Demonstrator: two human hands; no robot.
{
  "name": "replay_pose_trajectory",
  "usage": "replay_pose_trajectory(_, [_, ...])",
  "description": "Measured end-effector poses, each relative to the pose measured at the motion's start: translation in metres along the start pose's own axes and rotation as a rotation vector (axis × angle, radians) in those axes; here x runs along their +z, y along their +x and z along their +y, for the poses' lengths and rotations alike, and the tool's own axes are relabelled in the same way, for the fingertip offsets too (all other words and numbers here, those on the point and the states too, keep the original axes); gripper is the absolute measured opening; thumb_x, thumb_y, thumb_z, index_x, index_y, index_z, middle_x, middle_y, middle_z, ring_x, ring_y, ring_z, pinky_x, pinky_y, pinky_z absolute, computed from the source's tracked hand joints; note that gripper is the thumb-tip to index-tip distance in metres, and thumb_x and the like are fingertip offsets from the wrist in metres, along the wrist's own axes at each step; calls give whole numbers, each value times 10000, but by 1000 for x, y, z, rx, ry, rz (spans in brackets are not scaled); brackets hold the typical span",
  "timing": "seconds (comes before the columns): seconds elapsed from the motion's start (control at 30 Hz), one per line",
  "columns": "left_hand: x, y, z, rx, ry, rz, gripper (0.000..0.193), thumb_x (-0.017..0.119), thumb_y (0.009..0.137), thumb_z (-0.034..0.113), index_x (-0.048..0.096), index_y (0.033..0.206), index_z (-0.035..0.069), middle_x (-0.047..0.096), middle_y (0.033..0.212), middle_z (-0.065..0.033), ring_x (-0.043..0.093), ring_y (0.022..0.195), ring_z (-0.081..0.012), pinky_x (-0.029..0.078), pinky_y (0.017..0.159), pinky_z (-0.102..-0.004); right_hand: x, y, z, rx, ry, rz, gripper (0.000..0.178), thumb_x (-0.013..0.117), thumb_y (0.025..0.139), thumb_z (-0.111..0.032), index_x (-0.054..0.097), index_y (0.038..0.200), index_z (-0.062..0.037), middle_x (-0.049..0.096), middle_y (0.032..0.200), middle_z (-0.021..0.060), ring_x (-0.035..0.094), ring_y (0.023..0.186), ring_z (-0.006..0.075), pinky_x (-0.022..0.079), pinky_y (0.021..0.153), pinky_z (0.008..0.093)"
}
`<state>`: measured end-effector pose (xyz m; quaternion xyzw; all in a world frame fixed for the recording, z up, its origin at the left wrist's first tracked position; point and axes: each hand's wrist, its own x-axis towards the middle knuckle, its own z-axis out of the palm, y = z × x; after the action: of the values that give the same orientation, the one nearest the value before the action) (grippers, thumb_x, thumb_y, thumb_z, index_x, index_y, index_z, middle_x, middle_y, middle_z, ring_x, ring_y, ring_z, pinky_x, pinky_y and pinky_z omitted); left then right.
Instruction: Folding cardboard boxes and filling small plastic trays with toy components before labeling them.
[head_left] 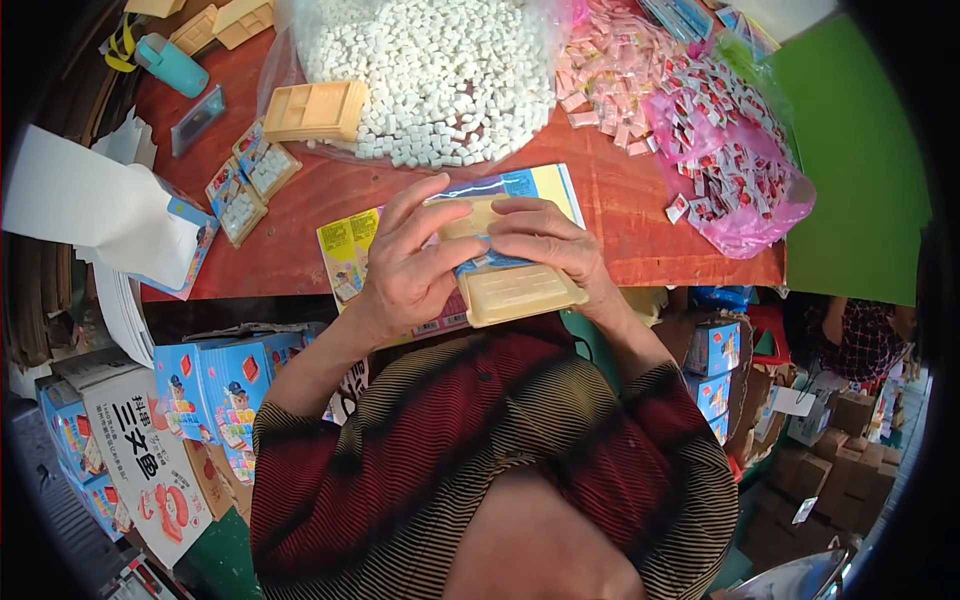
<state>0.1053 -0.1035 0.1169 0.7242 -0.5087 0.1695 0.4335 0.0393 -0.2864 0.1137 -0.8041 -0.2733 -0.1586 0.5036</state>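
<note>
- A cream plastic tray (518,290) with shallow slots sits at the near edge of the bench (300,215), held between both hands just above the person's striped shirt.
- The left hand (405,265) curls over the tray's left end, its fingers (425,205) bent and pressing a blue printed card (480,255) against the tray top.
- The right hand (550,245) covers the far side, its fingers clenched on the same card and tray; both hands are grasping, not released.
- Under the hands lies a yellow and blue printed sheet (350,250), flat on the red-brown bench.
- By the look of it, this pack is mid-assembly: the tray and card are together, but nothing shows it closed.
- To the left, two filled packs (252,180) lie side by side, which suggests some are done.
- Further back, an empty tray (315,110) leans on a big clear bag of small white blocks (440,70), so plenty seems left.
- To the right are heaps of pink sweets (610,70) and red-and-white wrapped sweets (730,150) in a pink bag.
- Blue cartons (215,390) stand on the floor below the bench.
</note>
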Motion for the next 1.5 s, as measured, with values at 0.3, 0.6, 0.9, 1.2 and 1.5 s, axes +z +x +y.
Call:
replay_pose_trajectory(0.3, [14,-23,4,-274,-259,3,154,606,633,40,549,774,18,546,781,-98,534,762,-240,426,660,-321,14,-7,8,310,418,12,215,615,680,-56,570,883,1,574,844,101,521,890,224,407,761,299])
replay_pose_trajectory(0.6, [13,-28,-5,-700,-472,-83,190,548,736,80,558,914,14,582,782,-65,549,705,-127,429,625,-245,20,8,28,790,582,-3,208,594,703,-30,559,905,8,589,815,29,532,726,84,426,653,211])
replay_pose_trajectory(0.9, [-20,-40,-39,-1038,-743,129,219,513,774,78,537,969,-17,577,839,-31,524,739,-69,432,650,-206,73,53,33,576,722,81,305,514,766,-13,439,1062,3,544,927,53,509,851,114,409,747,234])
replay_pose_trajectory(1.2, [-120,-72,-163,-1028,182,744,261,573,714,173,528,896,-8,578,759,-106,549,681,-156,427,608,-280,87,138,87,58,-327,122,107,584,705,-102,578,777,-23,547,775,104,515,700,247,410,637,315])
replay_pose_trajectory(1.5, [-126,-77,-181,-1338,895,410,496,541,715,343,434,1066,8,568,798,-168,548,800,-323,429,694,-376,136,177,116,15,-818,-103,234,638,620,-284,584,674,-63,542,749,85,490,791,234,349,724,362])
